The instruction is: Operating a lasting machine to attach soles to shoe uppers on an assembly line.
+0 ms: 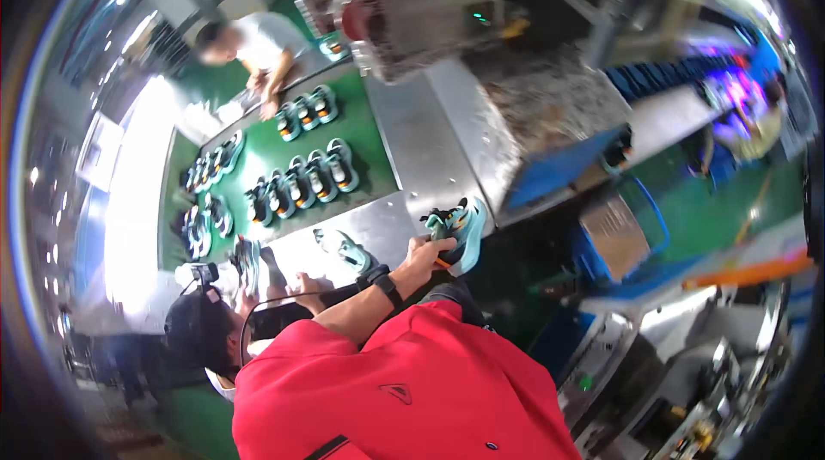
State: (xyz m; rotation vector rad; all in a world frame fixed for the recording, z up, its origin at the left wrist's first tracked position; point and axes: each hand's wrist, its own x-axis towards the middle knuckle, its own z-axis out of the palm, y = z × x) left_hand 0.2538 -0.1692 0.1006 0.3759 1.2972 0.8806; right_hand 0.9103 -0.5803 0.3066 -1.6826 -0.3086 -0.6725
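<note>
My left hand [423, 259], with a black watch on the wrist, is closed around a sneaker [469, 241] near the right end of the metal tabletop. The sneaker has a light teal sole, a dark upper and a bit of orange. It is tilted, with part of its upper covered by my fingers. On the metal surface to the left lies another teal shoe [351, 254], apart from my hand. My right hand does not show in this view.
Rows of similar sneakers [297, 182] stand on a green tabletop [365, 138]. At my left a capped co-worker [202, 327] handles a shoe [247, 261]; another person [271, 52] leans over the far side. A large machine [430, 13] and a box [614, 237] are farther right.
</note>
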